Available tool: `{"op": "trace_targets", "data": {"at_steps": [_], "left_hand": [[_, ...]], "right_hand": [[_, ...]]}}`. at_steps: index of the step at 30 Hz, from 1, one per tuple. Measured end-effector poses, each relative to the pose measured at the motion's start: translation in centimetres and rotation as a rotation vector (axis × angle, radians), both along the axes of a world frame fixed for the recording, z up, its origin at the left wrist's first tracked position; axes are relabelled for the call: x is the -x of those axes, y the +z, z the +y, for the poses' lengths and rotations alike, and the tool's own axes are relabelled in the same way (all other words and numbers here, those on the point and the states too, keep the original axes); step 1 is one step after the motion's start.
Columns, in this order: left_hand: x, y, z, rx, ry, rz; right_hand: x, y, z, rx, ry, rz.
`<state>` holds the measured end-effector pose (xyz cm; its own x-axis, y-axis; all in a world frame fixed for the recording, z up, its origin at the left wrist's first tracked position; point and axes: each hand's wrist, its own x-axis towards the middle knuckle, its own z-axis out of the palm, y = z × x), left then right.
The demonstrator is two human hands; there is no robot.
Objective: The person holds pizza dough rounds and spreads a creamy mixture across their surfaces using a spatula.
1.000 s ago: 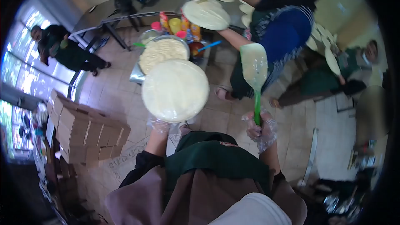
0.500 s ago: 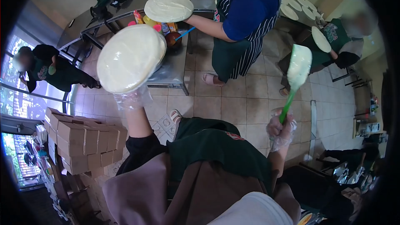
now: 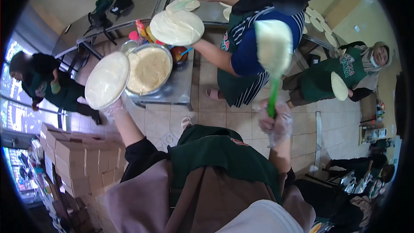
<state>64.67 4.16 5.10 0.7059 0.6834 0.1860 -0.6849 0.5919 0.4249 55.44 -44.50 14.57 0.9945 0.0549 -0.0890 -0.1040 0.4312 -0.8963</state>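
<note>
My left hand (image 3: 114, 111), in a clear plastic glove, is closed on the near edge of a round, flat base (image 3: 107, 80) coated with pale cream, mostly hiding my fingers. The base tilts beside a large metal bowl of cream (image 3: 171, 65). Over on the right, my gloved right hand (image 3: 277, 124) is wrapped round the green handle of a spatula (image 3: 273, 60). Its blade points up, thickly smeared with cream and a little blurred.
A co-worker (image 3: 261, 30) ahead holds another coated base (image 3: 177, 28) and works at a steel counter (image 3: 207, 12) lined with round bases. A person on the right (image 3: 345, 73) carries one too. Cardboard boxes (image 3: 79, 157) are stacked left; bottles (image 3: 140, 28) stand behind the bowl.
My left hand has moved the base left and tilted it, uncovering the bowl. The spatula has moved left and come closer to the camera. The person on the right has turned more upright.
</note>
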Motion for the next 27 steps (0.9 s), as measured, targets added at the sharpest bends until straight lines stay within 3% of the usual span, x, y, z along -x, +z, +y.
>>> {"op": "trace_targets", "data": {"at_steps": [2, 6, 9, 20, 23, 27], "left_hand": [[-1.0, 1.1, -0.3, 0.035, 0.037, 0.028], [-5.2, -1.1, 3.9, -0.004, 0.049, -0.008], [-7.6, -1.9, 6.3, -0.031, 0.169, 0.135], [-14.9, -5.4, 6.5, 0.184, -0.170, -0.032], [-14.0, -7.0, 4.0, 0.295, -0.219, -0.114], [-14.2, -7.2, 0.4, 0.432, -0.232, -0.233]], "right_hand": [[-3.6, 0.7, 2.6, -0.022, 0.228, 0.013], [-10.6, 0.9, 5.9, 0.064, 0.324, 0.008], [-13.9, 3.5, 8.6, 0.097, 0.271, -0.003], [-23.9, 2.6, 9.8, 0.206, 0.059, 0.057], [-26.6, 1.0, 9.2, 0.143, -0.050, 0.258], [-30.4, -1.0, 6.5, 0.113, 0.298, 0.144]]}}
